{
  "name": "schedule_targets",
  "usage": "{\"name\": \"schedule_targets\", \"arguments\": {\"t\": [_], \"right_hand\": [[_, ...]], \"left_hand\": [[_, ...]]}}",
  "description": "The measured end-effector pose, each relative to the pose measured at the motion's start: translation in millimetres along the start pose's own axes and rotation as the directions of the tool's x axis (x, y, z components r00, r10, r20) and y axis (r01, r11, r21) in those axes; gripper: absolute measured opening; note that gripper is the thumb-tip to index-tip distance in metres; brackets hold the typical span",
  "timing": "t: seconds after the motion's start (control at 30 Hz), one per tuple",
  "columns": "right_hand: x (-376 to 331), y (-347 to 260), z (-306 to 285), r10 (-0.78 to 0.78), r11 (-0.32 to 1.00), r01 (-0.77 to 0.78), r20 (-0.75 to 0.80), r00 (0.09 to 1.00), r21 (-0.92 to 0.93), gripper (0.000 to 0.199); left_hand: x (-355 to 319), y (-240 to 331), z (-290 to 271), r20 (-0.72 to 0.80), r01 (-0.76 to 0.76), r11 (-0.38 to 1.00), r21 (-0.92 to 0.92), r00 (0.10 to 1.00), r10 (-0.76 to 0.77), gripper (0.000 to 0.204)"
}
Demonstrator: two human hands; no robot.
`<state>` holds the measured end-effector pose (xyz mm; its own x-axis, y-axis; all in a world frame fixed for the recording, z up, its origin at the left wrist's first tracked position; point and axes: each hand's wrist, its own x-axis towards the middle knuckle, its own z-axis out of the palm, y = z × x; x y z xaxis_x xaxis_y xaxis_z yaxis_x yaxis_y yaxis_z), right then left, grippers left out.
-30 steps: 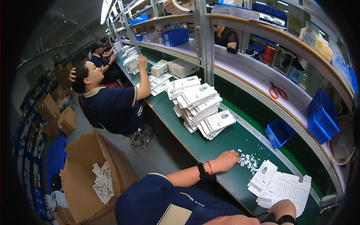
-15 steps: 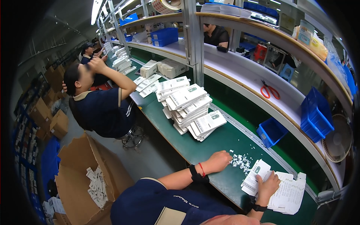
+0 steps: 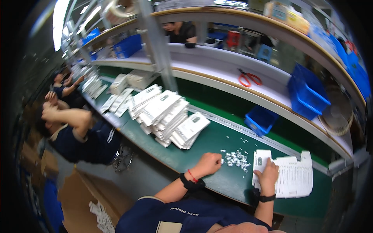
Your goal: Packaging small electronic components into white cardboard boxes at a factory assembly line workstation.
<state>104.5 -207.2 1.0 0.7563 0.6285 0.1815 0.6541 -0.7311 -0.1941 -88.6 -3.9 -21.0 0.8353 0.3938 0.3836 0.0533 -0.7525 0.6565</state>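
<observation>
My left hand point(image 3: 210, 164) is closed just left of a loose pile of small white pieces point(image 3: 236, 160); whether it holds one of them is hidden. My right hand point(image 3: 268, 174) lies on flat white printed cartons, thumb and fingers spread. Under its fingertips is the front white carton point(image 3: 262, 156) with a dark green mark. To the right of that hand spreads an overlapping row of similar cartons point(image 3: 295, 178), their edges showing as lines. Left of centre stands a tall, uneven heap of flat white cartons point(image 3: 161, 112).
A blue bin point(image 3: 261, 120) sits at the bench's back edge. On the shelf are red-handled scissors point(image 3: 250, 78) and a larger blue bin point(image 3: 307, 93). A cardboard box point(image 3: 81, 202) with white pieces stands on the floor at left. A co-worker point(image 3: 81, 128) sits along the bench.
The view has swung, so the bench things sit further left and higher. My right hand remains on the cartons; my left hand remains closed beside the small pieces. The co-worker's arms are still raised.
</observation>
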Motion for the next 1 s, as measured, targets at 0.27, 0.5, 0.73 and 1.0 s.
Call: {"name": "schedule_targets", "arguments": {"t": [0.27, 0.5, 0.73, 1.0], "right_hand": [[9, -10, -16, 0.066, 0.997, -0.066, 0.012, 0.998, 0.043, 0.083], [5, -20, -20, 0.039, 0.999, -0.038, 0.066, 0.997, -0.016, 0.088], [12, -10, -15, 0.059, 0.996, -0.064, 0.083, 0.995, 0.065, 0.087], [20, -20, -23, 0.148, 0.989, -0.148, 0.149, 0.978, -0.014, 0.098]], "left_hand": [[8, 6, -12, 0.104, 0.219, 0.975, -0.041, 0.971, -0.213, 0.010], [8, 9, -20, 0.153, 0.173, 0.983, -0.056, 0.975, -0.163, 0.009], [18, 24, -43, 0.134, 0.142, 0.987, -0.080, 0.982, -0.131, 0.010], [71, 90, -92, 0.107, -0.271, 0.942, -0.196, 0.949, 0.295, 0.009]]}}
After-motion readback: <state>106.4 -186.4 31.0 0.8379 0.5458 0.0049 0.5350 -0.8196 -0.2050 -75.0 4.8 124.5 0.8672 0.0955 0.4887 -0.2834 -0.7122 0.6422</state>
